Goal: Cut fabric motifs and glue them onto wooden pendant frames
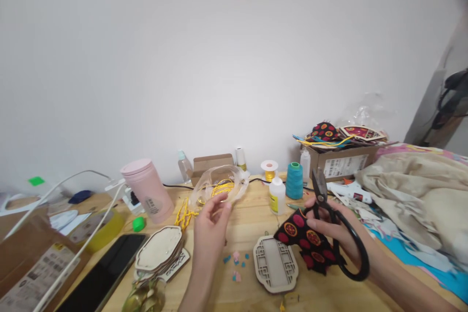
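My right hand (331,226) is closed round black-handled scissors (321,195), blades pointing up, and also holds a black cloth piece (309,241) with red and orange round motifs. The cloth hangs partly over the right edge of a pale wooden frame (276,263) with lattice cutouts, lying on the table. My left hand (212,226) is raised in front of a clear plastic bag (204,183) of yellow cord. Its fingers are loosely curled and apart, and nothing shows in them. Small blue and pink bits (236,257) lie between the hands.
At left are a pink tumbler (148,190), a phone (104,273) and stacked wooden plaques (159,251). A glue bottle (277,197) and teal thread spool (294,181) stand behind the frame. A filled cardboard box (343,163), glue gun (351,191) and beige fabric (402,190) occupy the right.
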